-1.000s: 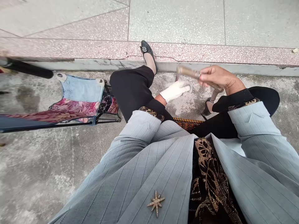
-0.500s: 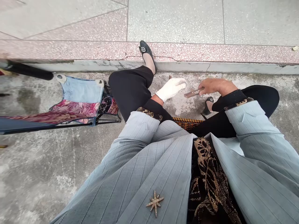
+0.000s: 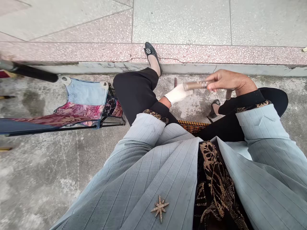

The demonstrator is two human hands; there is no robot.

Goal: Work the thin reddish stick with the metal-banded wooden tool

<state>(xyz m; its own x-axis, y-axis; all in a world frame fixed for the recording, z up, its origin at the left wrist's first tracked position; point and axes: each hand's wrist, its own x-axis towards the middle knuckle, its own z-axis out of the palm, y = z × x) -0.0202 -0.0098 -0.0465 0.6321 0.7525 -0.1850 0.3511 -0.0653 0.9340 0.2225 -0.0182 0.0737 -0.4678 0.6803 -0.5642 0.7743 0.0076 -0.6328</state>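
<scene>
My left hand (image 3: 178, 93) wears a white glove and is closed, its fingers partly blurred; what it holds, if anything, is hidden. A short dark brown stick (image 3: 175, 82) shows just beyond the glove; whether it lies on the ground or is in that hand I cannot tell. In my bare right hand (image 3: 224, 80) is a brown rod-shaped tool (image 3: 194, 85) with silvery bands near the fingers. Its far end overlaps the glove in view; contact is unclear. Under the right wrist a brown piece (image 3: 229, 93) shows, perhaps part of the same tool.
To the left stands a folding chair (image 3: 82, 108) of denim and floral cloth. A black padded bar (image 3: 35, 72) juts in at the far left. A raised stone step (image 3: 192, 67) runs ahead, my left shoe (image 3: 152, 56) on it. Between my legs is a black-and-orange woven edge (image 3: 192, 126).
My right hand has risen and turned, bringing the brown tool from tilted to nearly level and over the glove. My left hand has shifted slightly right and down.
</scene>
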